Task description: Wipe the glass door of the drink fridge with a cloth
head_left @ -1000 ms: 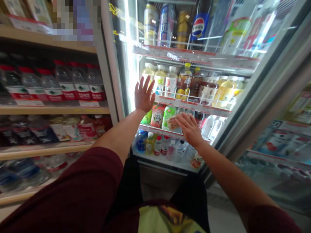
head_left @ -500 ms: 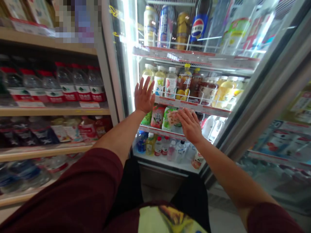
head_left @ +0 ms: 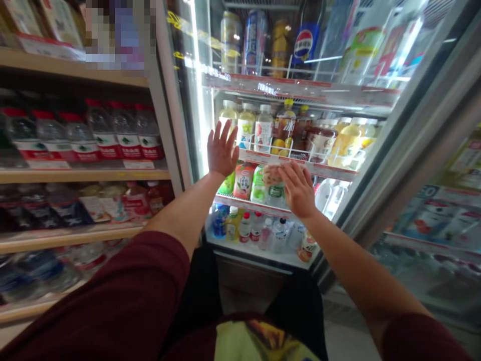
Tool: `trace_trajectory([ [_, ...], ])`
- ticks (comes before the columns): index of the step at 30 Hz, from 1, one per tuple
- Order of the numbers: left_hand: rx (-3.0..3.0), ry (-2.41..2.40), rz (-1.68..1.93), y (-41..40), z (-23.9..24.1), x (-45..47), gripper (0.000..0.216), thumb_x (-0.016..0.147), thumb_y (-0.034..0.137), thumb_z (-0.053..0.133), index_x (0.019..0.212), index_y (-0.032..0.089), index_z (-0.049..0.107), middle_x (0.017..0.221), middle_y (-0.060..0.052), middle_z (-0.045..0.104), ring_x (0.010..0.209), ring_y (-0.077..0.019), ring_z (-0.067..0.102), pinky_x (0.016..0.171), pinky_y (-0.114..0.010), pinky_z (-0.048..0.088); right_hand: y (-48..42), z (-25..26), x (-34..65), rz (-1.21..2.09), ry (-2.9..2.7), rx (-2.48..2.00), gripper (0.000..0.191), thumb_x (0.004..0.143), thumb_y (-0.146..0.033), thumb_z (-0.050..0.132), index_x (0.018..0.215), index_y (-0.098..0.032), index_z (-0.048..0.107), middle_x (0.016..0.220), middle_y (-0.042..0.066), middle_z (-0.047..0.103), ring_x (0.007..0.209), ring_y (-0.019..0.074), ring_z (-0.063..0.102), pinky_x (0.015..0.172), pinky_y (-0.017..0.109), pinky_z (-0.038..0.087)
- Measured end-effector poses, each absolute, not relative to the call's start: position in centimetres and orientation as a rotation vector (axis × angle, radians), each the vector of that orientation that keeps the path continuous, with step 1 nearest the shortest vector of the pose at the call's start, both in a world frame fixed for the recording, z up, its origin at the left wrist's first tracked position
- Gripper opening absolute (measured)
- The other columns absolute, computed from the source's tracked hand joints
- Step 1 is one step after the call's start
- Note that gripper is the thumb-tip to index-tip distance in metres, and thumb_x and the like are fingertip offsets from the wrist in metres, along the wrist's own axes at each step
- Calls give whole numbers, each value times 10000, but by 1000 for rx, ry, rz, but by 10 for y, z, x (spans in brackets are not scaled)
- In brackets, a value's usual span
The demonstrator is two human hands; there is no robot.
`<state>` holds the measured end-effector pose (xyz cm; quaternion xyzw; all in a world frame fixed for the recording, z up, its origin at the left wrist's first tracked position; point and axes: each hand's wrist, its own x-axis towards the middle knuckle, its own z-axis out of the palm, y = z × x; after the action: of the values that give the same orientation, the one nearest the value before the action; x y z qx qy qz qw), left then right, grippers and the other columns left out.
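Observation:
My left hand [head_left: 221, 153] lies flat with spread fingers against the glass door of a lit drinks fridge [head_left: 259, 257], over its left side. Under the fingers of my right hand [head_left: 300, 193] is a pinkish patterned cloth [head_left: 272, 174], pressed to the glass near the middle. Part of the cloth is hidden by the fingers. Behind the glass, just left of the cloth, stand a red-labelled drink [head_left: 243, 181] and a green one [head_left: 258, 184]. Pale bottles [head_left: 246, 125] on the shelf above are beside my left fingertips.
Wooden shelves [head_left: 75, 175] with red-capped bottles [head_left: 107, 129] stand at the left. A metal door frame [head_left: 376, 200] slants along the right, with another stocked fridge section [head_left: 424, 220] beyond it. My knees [head_left: 300, 301] are close to the fridge base.
My right hand has slid a little right and slightly up across the glass with the cloth. My left hand has stayed in place.

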<state>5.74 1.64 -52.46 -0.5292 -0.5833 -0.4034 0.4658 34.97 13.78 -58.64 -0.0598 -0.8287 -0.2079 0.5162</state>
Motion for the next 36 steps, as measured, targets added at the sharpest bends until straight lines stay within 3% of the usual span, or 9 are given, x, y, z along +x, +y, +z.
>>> trace_trajectory([
  [8,-1301,-1447,-1001,16,-524,59,667,1062,518,368,1668,246,429,1757,-61,333,1680,-267,119,1391,-525,50,134,-599,353,-582,-2095,-56,532,1062,-126,462,1573,-240,556,1593,65,587,1576,229,430,1330,499,332],
  [36,-1299,-1461,-1009,16,-525,59,663,1057,511,355,1667,262,430,1754,-55,342,1680,-267,125,1389,-534,65,142,-581,364,-603,-1973,-118,515,1077,-143,487,1578,-248,551,1588,62,592,1573,245,435,1334,511,294],
])
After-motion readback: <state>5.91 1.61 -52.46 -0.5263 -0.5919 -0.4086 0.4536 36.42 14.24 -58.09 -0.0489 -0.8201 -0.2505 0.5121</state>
